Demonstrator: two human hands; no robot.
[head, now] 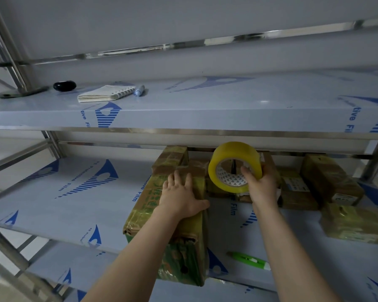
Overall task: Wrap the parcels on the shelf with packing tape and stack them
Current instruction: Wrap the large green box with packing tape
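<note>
A long cardboard parcel [168,243] with green print lies on the middle shelf [52,205], its near end past the shelf's front edge. My left hand [180,198] lies flat on its top, fingers spread. My right hand [260,186] grips a yellow roll of packing tape [234,160] just right of that parcel, fingers through its core. A taped parcel [172,159] stands behind the long one. More taped parcels sit to the right: one [297,190] behind my right hand, one [330,177] further right, one [356,223] near the front.
A green utility knife [249,259] lies on the middle shelf near its front edge. The upper shelf [205,101] carries a spiral notebook [106,93], a marker [139,90] and a black oval object [64,86]. Steel posts [373,162] frame the rack.
</note>
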